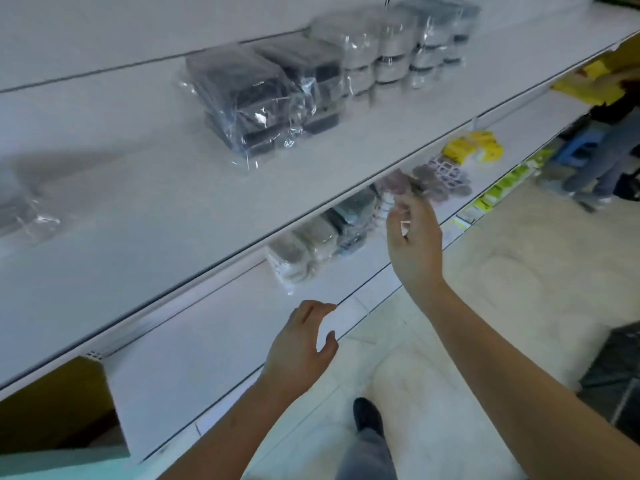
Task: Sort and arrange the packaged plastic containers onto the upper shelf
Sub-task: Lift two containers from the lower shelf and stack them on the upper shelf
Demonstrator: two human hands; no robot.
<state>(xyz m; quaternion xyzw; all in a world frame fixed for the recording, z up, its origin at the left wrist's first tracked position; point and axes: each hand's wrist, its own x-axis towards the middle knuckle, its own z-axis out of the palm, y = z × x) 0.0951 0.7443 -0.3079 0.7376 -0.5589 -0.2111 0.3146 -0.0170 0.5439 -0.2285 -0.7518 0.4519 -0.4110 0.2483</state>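
Nearest, the left hand point(304, 344) hangs loosely curled and holds nothing, just over the front edge of the lower shelf point(214, 344). Farther along that shelf the right hand point(414, 237) reaches toward the wrapped packs point(311, 247) lying under the upper shelf point(138, 216); its fingers are bent, and blur hides whether they pinch anything. Those packs look light, stiff inside and slick in loose film, so a grip across the sides should serve better than a pull on the wrap. The overhanging shelf lip leaves little headroom. Above, dark box packs point(249, 98) and round tub packs point(391, 46) sit toward the back, with open room to their left and along the front.
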